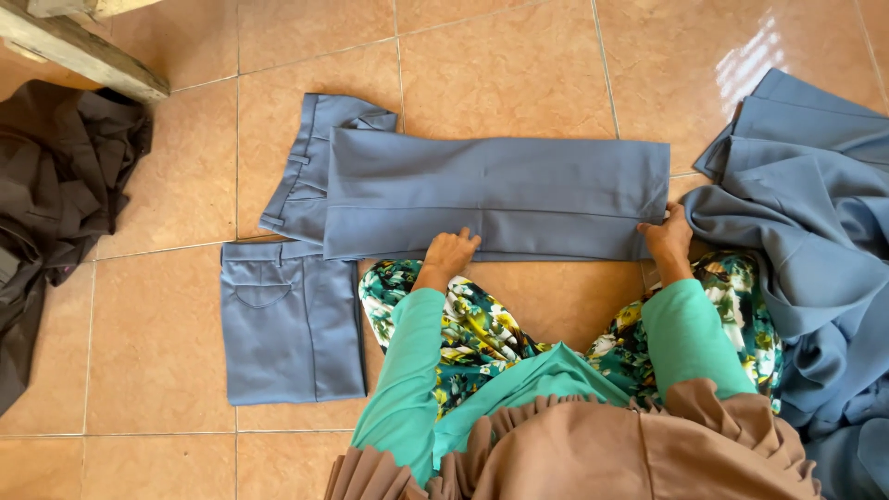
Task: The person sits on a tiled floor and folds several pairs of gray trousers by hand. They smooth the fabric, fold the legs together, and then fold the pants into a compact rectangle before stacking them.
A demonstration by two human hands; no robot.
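1. Left hand (pixel 448 252): centre of frame, fingers curled down, pressing the near edge of the grey-blue trousers (pixel 491 196); pinching nothing visible.
2. Right hand (pixel 669 239): right of centre, gripping the hem end of the same trousers between thumb and fingers.
3. Grey-blue trousers: laid flat across the middle of the frame, legs stacked, waistband toward upper left, on the tiled floor (pixel 519 65).
4. Handling note, as a judgement: edges best kept aligned, seams matched, cloth smoothed flat under the palm to avoid creases.
5. Folded trousers (pixel 292 324): lower left, just beside the waistband.
6. Loose blue cloth (pixel 806 231): right edge, heaped.
7. Dark garments (pixel 56 194): left edge, crumpled.
8. Wooden plank (pixel 74 51): upper left corner.
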